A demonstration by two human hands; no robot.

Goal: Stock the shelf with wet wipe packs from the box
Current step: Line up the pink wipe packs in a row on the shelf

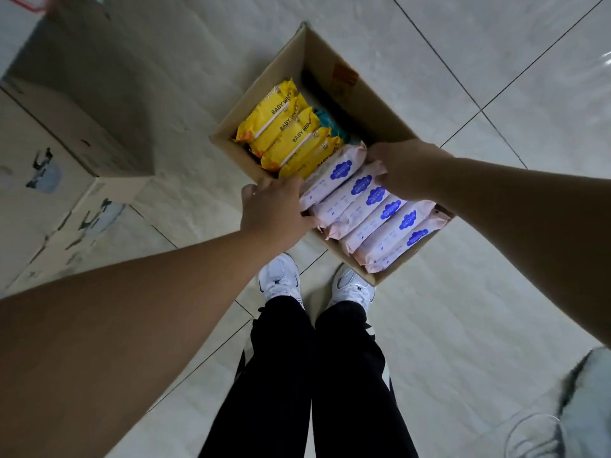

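An open cardboard box (pixel 334 57) stands on the tiled floor in front of my feet. Several pink wet wipe packs (pixel 373 219) with blue labels stand on edge in its near half. Several yellow baby wipe packs (pixel 291 127) fill the far left, with something teal (pixel 330 122) behind them. My left hand (pixel 274 206) grips the left ends of the first pink packs at the box's left wall. My right hand (pixel 403 166) grips the right ends of those same packs. No shelf is in view.
Stacked cardboard cartons (pixel 49 166) stand to the left of the box. My legs in black trousers and white shoes (pixel 317 285) stand just before the box. A blurred pale object (pixel 582 401) lies at the bottom right. Tiled floor stretches to the right.
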